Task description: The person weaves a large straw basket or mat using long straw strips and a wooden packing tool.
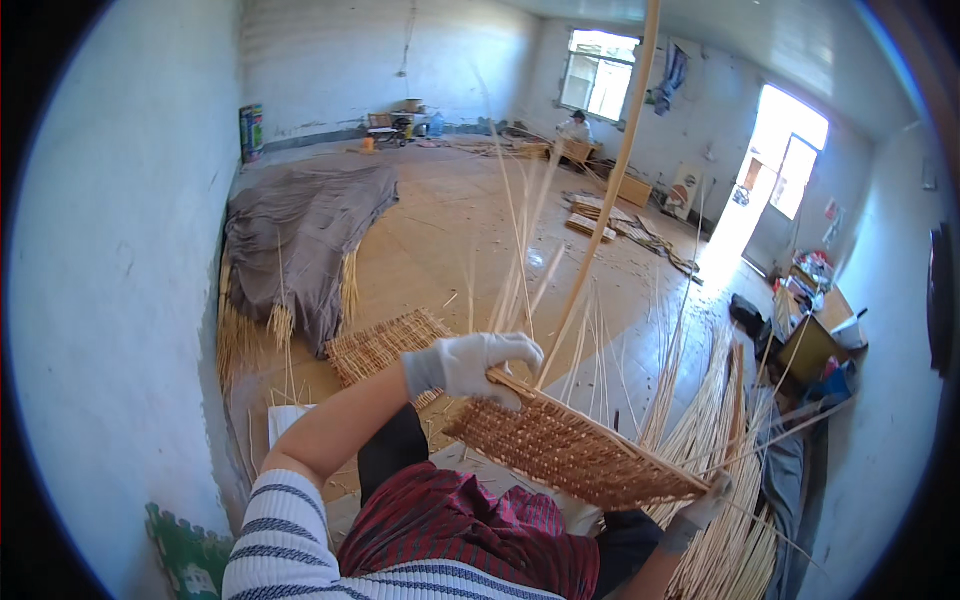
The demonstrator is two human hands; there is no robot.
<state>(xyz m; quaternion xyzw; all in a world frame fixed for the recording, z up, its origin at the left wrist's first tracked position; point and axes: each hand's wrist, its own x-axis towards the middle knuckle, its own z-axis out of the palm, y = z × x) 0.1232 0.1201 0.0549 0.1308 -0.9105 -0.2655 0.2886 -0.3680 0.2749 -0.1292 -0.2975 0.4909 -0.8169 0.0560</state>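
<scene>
A brown woven wicker panel (585,450) is held tilted in front of my lap, with pale stakes rising from its far edge. My left hand (470,365), in a white-grey work glove, curls its fingers round the panel's upper left corner. At the lower right end, my right hand (708,505), also gloved, grips the other corner; its fingers are partly hidden. A long thick cane (603,215) stands up beyond the panel, close to my left hand. Thin pale strands stretch out past my right hand.
On the floor to the left lies another woven panel (388,345), near bundled straw under a grey cloth (300,225). A large heap of willow rods (715,440) spreads at my right. Boxes and clutter (815,340) line the right wall. Another person (575,128) sits far back by the window.
</scene>
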